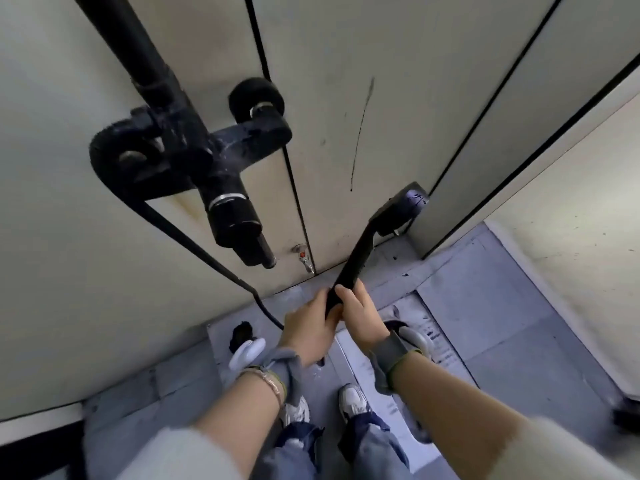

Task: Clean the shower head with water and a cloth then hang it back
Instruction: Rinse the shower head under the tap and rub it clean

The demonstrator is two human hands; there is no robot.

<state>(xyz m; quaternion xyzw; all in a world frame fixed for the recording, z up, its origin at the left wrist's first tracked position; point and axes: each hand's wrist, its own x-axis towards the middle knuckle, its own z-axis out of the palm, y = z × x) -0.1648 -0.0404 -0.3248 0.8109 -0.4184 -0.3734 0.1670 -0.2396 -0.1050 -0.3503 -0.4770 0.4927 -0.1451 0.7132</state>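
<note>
A black hand-held shower head [403, 206] points up and to the right, its face turned toward the pale wall near the corner. Its long black handle [356, 254] runs down to my hands. My right hand [360, 315] grips the lower end of the handle. My left hand [310, 327] holds the very bottom of the handle beside it, fingers curled round it. A black hose [194, 240] runs from the wall fitting down to the handle's end. No cloth is in view.
A black mixer valve [194, 147] with a lever and spout [242, 237] juts from the wall at the upper left, below a black riser pipe [138, 46]. A small metal tap [304, 259] sits low on the wall. Grey floor tiles [502, 323] and my shoes lie below.
</note>
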